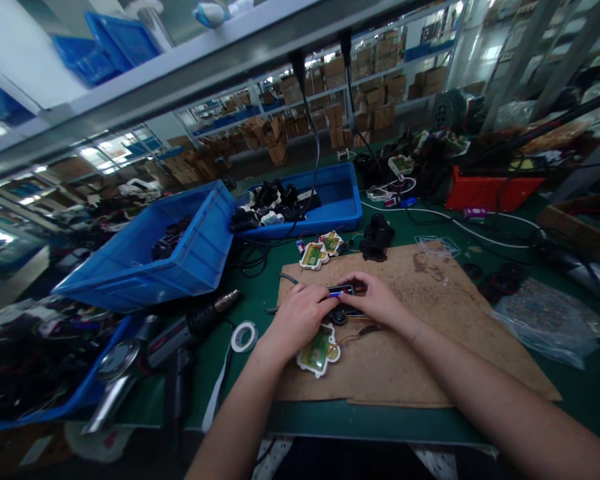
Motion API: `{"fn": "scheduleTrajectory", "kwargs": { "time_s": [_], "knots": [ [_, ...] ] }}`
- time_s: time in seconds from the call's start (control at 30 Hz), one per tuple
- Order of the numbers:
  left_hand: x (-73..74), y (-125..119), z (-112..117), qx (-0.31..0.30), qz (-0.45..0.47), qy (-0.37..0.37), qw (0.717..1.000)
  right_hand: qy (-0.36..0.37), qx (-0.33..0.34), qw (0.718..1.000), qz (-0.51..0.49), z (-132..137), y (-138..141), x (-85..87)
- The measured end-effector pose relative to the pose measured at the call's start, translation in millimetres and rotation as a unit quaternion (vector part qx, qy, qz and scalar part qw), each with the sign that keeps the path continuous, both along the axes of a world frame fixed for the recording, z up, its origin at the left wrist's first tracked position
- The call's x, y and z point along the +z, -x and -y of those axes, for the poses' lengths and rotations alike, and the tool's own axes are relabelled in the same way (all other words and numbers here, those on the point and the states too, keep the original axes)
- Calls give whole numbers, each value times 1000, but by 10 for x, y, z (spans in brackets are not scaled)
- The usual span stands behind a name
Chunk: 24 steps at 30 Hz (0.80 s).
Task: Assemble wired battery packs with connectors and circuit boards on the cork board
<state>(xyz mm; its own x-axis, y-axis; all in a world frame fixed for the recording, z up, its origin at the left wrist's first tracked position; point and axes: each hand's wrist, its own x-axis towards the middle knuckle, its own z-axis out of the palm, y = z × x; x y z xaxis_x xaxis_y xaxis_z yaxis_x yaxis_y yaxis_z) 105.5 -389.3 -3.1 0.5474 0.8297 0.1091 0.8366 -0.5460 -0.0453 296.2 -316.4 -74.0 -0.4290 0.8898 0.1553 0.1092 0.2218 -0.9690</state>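
Note:
Both my hands meet over a brown cardboard mat [430, 347] on the green bench. My left hand [300, 317] and my right hand [375, 299] are closed together on a small black part [341, 291] with a lit blue strip. Thin wires run from it down to a white-edged green circuit board [319, 352] lying on the mat just below my left hand. Two more such boards [323, 250] lie beyond the mat, next to a black plastic housing [377, 237].
A tilted blue bin [180, 253] and a flat blue tray [340, 200] of black parts stand at the back left. A heat gun [200, 327] and a tape roll [244, 337] lie left of the mat. A red box [490, 193] and a plastic bag [550, 320] sit right.

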Motion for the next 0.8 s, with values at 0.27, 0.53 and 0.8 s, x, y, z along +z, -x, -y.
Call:
{"fn": "scheduleTrajectory", "kwargs": {
  "time_s": [0.27,0.53,0.8],
  "knots": [
    [-46,49,-117,-11,26,-1,1000,12,26,1000,-12,17,-33,90],
    [-165,67,-108,12,108,-21,994,25,25,999,-15,-4,2,42],
    [-306,33,-94,104,215,-61,969,47,32,998,-20,-58,-3,-16]
  ]
}}
